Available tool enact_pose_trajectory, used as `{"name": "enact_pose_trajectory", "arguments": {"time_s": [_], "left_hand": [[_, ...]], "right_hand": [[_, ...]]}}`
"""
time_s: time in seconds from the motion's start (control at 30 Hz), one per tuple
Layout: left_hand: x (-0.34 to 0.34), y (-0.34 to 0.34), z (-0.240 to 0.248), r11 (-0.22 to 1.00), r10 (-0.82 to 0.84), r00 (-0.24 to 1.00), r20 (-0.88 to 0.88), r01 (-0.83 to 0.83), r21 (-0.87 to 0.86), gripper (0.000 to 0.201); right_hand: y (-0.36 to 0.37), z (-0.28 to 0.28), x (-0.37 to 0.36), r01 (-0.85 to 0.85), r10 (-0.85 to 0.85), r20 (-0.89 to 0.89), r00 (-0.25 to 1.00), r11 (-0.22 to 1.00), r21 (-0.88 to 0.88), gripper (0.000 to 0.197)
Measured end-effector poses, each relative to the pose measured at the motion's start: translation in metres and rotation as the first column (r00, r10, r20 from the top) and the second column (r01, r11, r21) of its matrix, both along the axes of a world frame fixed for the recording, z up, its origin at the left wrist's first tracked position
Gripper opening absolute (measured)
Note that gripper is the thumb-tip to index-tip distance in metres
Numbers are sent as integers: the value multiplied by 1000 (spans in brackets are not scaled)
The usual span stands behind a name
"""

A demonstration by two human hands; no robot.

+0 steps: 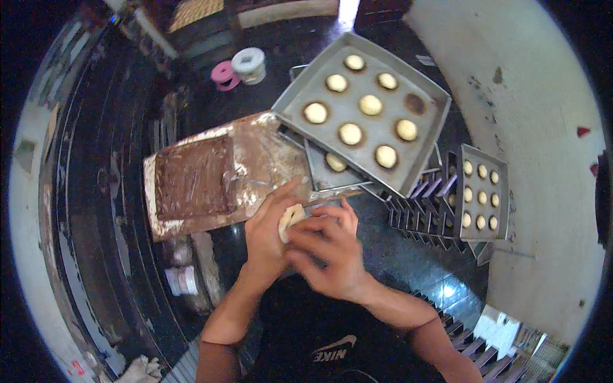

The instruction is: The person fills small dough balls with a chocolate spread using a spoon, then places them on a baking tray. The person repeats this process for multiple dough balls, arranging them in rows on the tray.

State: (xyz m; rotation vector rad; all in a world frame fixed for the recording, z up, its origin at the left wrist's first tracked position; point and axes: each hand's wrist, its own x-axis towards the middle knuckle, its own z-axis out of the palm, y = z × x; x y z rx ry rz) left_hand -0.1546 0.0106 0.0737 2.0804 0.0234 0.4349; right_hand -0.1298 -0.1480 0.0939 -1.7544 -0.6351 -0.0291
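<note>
A small piece of pale dough (290, 221) sits in my left hand (265, 233), whose fingers curl around it in front of my chest. My right hand (332, 252) presses against the dough from the right, its fingers bent and a little blurred by motion. Just beyond my hands a square metal baking tray (383, 89) holds several round dough balls (370, 105), with a dark round mark at one bare spot. Part of a second tray (322, 177) with a dough ball shows beneath it.
At the left of the trays lies a floury wooden board (262, 143) with a dark brown rectangular patch (195, 179). A white bucket (249, 66) and a pink round object (224, 76) stand beyond. At right, another filled tray (502, 214) rests by a metal rack (421, 214).
</note>
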Motion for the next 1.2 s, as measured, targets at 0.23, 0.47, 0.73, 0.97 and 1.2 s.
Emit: {"name": "enact_pose_trajectory", "arguments": {"time_s": [0.23,0.47,0.73,0.97,1.2], "left_hand": [[-27,-1,29,955,-252,903,349,173,241,42],[-64,27,50,941,-337,804,490,294,166,59],[-119,49,64,955,-252,904,344,291,-64,57],[-119,61,62,796,-601,783,162,566,215,18],[-99,-19,86,799,-565,782,264,598,-59,40]], "right_hand": [[-1,28,-38,170,-180,23,983,957,234,22],[43,54,-99,216,-123,-207,971,822,527,26],[59,55,-139,164,-80,-243,967,922,350,24],[46,-16,-157,411,-301,-281,911,697,587,39],[13,-26,-161,63,172,-243,955,682,728,68]]}}
